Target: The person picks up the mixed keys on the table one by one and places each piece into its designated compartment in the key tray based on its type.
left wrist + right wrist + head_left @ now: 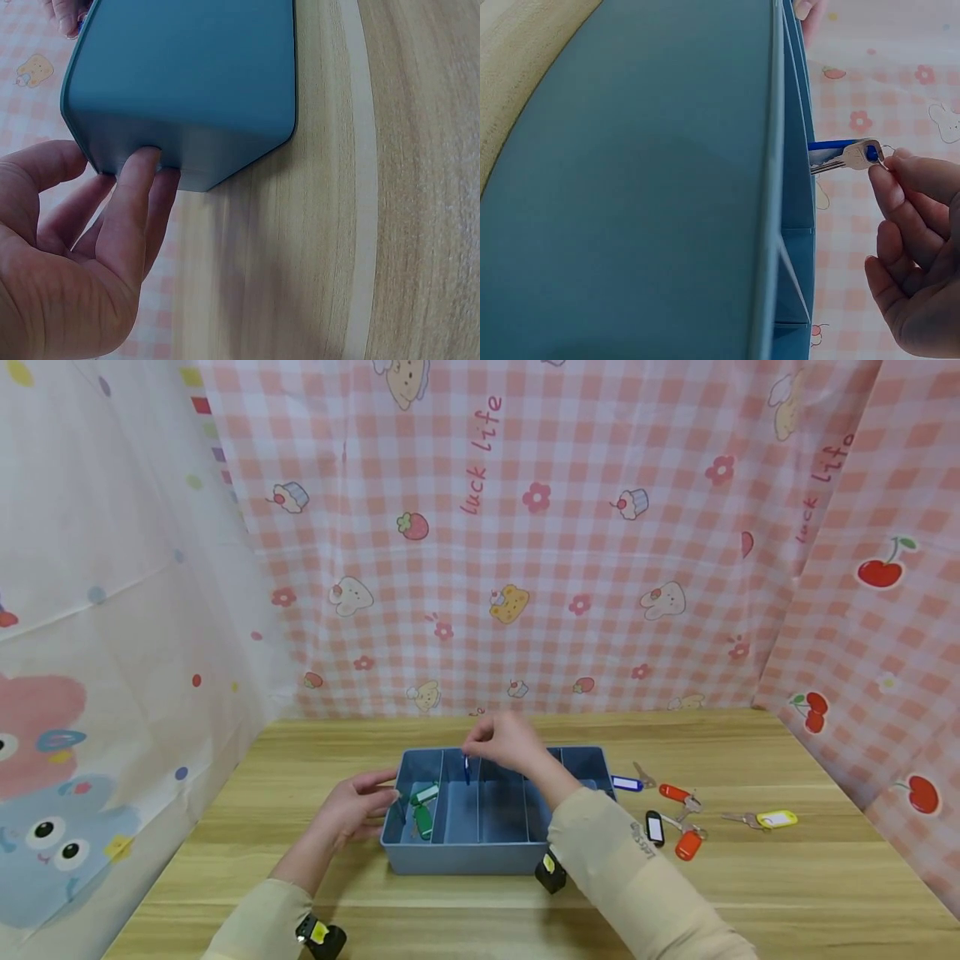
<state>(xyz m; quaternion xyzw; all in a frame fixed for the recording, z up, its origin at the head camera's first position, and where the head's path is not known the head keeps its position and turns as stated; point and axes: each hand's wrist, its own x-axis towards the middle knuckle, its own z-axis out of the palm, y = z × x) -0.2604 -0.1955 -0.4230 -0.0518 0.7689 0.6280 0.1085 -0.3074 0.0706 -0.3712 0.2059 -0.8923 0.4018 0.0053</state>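
Observation:
A blue-grey divided storage box (465,858) sits on the wooden table. At its left end my left hand (356,810) grips the wall, thumb at the rim and fingers against the outside, as the left wrist view shows. My right hand (508,742) pinches the ring of a key (855,156) with a blue key tag (832,145). Tag and key hang down over the second compartment from the left. Green key tags (423,821) lie in the leftmost compartment. My right forearm hides part of the right-hand compartments.
Right of the box lie tagged keys: a blue tag (627,783), red tags (687,845), a black tag (655,828) and a yellow tag (776,819). A checked cloth (570,552) hangs behind the table.

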